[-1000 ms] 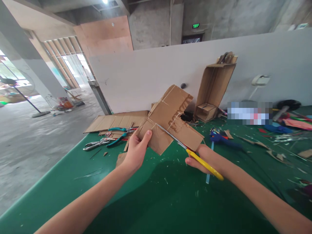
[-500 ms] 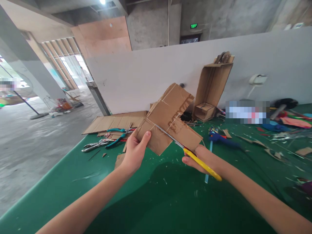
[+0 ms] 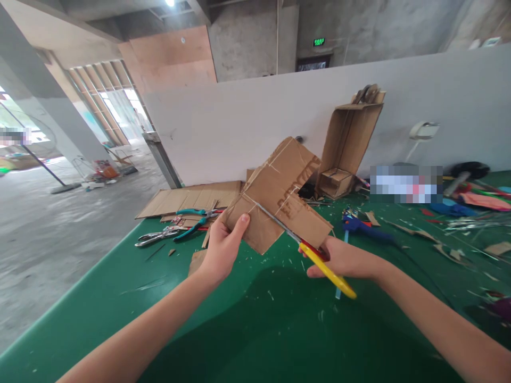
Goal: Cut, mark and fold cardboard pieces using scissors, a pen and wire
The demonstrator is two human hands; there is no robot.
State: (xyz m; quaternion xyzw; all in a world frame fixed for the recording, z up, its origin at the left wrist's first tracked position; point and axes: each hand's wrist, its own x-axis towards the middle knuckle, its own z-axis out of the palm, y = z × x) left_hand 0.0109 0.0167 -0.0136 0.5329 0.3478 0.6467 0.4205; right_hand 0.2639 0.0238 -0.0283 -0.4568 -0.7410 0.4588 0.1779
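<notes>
Teal pliers (image 3: 204,215) lie on worktop (image 3: 239,324), parked aside. Left hand (image 3: 224,242): grip clamped on cardboard (image 3: 279,181) edge, thumb on top, I'd say to steady it. Cardboard held above worktop, probably for clearance underneath. Scissors (image 3: 317,258) angle across it from lower right. Right hand (image 3: 339,256): grip clamped round scissors. Versus half second ago, I see more red on scissors, yellow end shifted left; left grip unchanged.

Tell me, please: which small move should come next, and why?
Probably the right hand should gently squeeze the scissors: one blade lies across the cardboard piece, while the left hand grips that piece at its left side.
</notes>
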